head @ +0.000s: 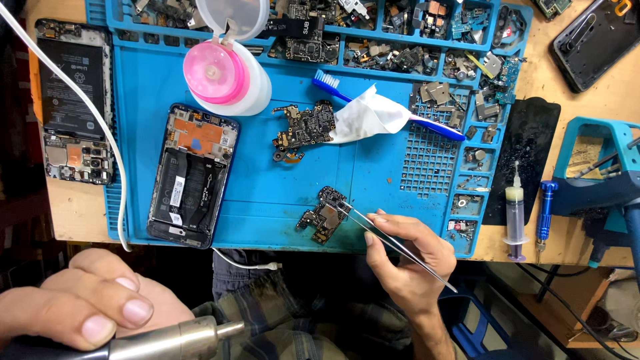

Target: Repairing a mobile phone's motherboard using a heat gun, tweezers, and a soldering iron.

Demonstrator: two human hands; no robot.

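A wooden counter (587, 120) carries a blue silicone repair mat (280, 193) whose upper and right-hand compartments are crowded with small phone parts and screws. Near the mat's front edge lies a small dark phone circuit board (323, 217), and the right hand (407, 257) is closed on a pair of thin metal tweezers (393, 241) whose tips touch the board's upper right corner. The left hand (87, 303) is clamped around the barrel of a grey metal hot-air nozzle (177, 339), held low and well apart from the board, off the mat's front edge.

The board looks light, thin and stiff but fragile, with tiny components on its face. It is best gripped at a bare edge or corner, and the tweezers could easily slip on it.

A second, larger circuit board (303, 130) sits mid-mat beside a white tissue (367, 117) draped over a blue-handled toothbrush (433, 127). An opened phone with its battery exposed (192, 175) lies to the left, below a pink-topped liquid dispenser bottle (223, 77).
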